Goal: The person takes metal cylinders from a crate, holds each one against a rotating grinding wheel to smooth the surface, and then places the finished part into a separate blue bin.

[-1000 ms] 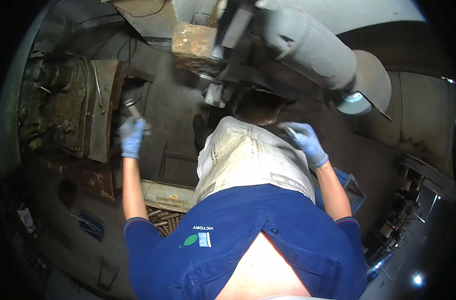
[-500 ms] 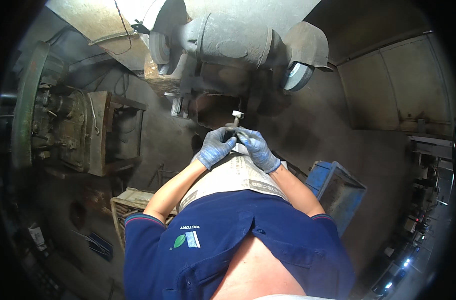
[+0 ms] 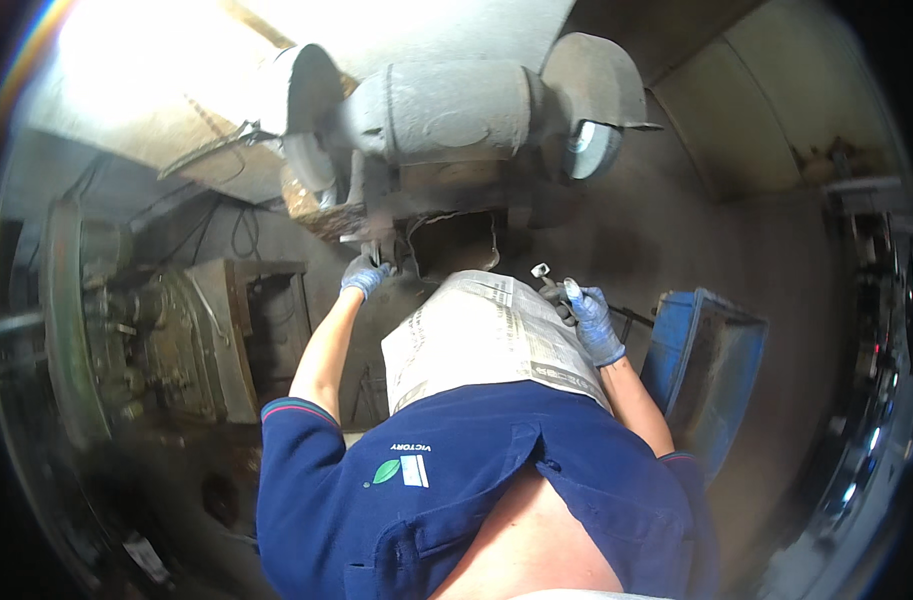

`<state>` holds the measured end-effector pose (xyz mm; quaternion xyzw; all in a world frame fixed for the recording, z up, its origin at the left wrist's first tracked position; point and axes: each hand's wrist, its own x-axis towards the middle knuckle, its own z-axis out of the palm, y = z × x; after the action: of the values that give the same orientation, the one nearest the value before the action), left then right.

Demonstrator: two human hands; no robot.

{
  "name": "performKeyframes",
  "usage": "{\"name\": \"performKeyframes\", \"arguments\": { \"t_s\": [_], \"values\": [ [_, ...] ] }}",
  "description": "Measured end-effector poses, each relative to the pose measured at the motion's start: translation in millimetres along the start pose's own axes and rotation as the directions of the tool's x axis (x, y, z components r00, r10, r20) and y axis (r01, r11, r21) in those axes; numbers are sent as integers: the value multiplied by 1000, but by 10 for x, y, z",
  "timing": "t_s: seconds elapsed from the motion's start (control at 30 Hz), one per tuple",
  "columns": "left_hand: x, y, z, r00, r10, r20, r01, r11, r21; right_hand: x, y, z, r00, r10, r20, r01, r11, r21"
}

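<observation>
My right hand, in a blue-and-grey glove, is closed around a short bolt-like metal part with a bright, blocky end. That end sticks out past the fingers, over the right edge of the newspaper on my lap; the glove hides the rest. My left hand, gloved alike, reaches forward to the small metal work rest below the left wheel of a bench grinder. Its fingers are bent against the rest, and what they grip is hard to see. The grinder's right wheel sits under a rounded guard.
Newspaper covers my lap. A blue metal bin stands close on my right. To the left is a greasy machine beside a metal frame. Below the grinder's body gapes a dark, ragged-edged opening.
The hands, together on the metal part before, are now apart. My left hand went forward and left to the work rest; my right carried the part rightward. The view has shifted a little.
</observation>
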<state>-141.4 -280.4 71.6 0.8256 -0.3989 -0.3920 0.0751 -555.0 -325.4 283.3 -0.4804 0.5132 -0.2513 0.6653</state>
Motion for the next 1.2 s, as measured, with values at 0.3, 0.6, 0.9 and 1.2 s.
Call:
{"name": "performKeyframes", "arguments": {
  "t_s": [0.3,0.6,0.9,1.2],
  "values": [
    [166,53,-275,963,234,133,-265,905,332,-78,-74,77,984,12,-177,6,995,100],
    [-184,398,-617,903,419,98,-413,778,473,-7,-188,-247,993,-20,-118,57,947,317],
    [-1487,2858,66,552,793,258,-205,429,-880,137,-315,-172,990,-105,-91,131,922,365],
    [-1370,3183,512,543,781,308,311,153,-938,216,-272,-120,979,-172,-109,201,899,388]
  ]
}}
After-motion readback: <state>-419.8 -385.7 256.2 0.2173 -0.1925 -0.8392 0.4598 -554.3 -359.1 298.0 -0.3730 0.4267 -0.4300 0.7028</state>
